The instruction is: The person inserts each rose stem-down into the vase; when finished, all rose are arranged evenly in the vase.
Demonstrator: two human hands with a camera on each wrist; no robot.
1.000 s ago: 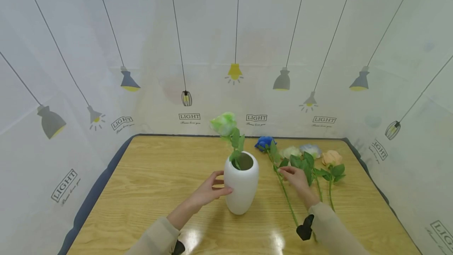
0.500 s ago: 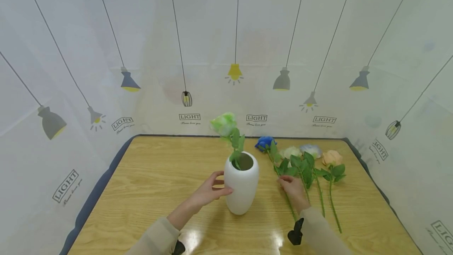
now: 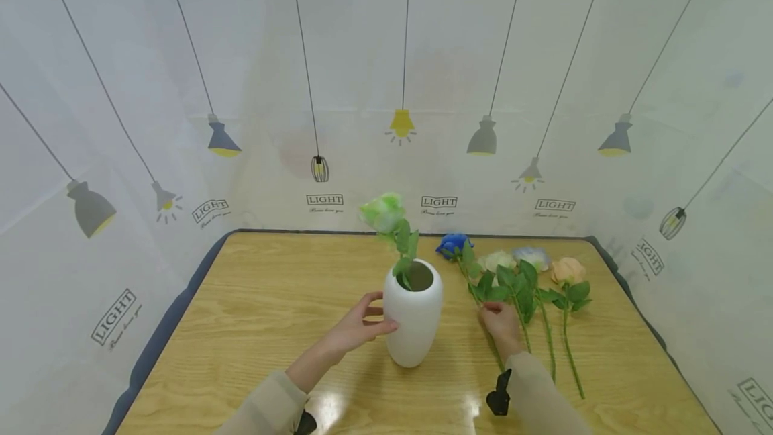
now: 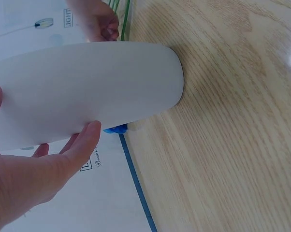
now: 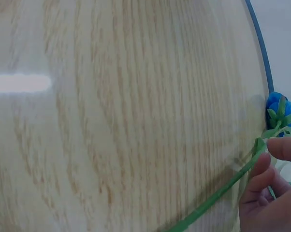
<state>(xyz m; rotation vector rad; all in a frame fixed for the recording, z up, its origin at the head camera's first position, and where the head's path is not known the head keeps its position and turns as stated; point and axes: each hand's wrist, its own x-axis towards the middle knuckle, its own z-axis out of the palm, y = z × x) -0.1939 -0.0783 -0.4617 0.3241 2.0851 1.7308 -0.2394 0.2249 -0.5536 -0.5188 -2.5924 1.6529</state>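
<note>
A white vase [image 3: 414, 321] stands upright on the wooden table, also large in the left wrist view. My left hand [image 3: 356, 325] holds its left side, thumb in front and fingers spread toward the back. A green-and-white rose [image 3: 383, 213] leans left out of the vase's mouth. To the right of the vase, my right hand [image 3: 502, 327] pinches the stem of a blue rose [image 3: 454, 246]. In the right wrist view the green stem [image 5: 208, 203] runs from between thumb and finger down across the tabletop, with the blue bloom [image 5: 283, 112] just beyond the fingertips.
Beside my right hand lie a cream rose [image 3: 496, 260], a pale blue-white rose [image 3: 533, 258] and a peach rose [image 3: 568, 270], stems pointing toward me. The table [image 3: 272, 287] has a dark edge and meets a white backdrop [image 3: 362, 72] printed with lamps.
My right hand has come nearer to me along the blue rose's stem, from beside its leaves to lower down. The left hand and the vase have stayed put.
</note>
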